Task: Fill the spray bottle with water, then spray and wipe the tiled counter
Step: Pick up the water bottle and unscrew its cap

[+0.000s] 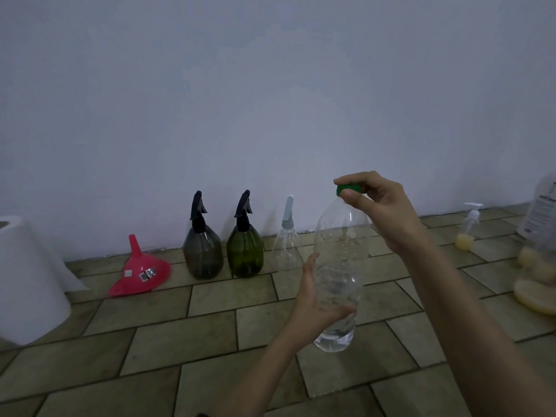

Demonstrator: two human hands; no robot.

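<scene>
Left hand (313,299) gripped water bottle (338,266) | right hand (379,206) fingers pinched green cap (346,188) at 12 o'clock | above worktop (180,341)

Two bare forearms reach in from the lower edge, with no sleeve, glove, watch or ring showing on either. The left grip (313,299) and the right grip (376,203) have slim fingers with short, unpainted nails.
</scene>
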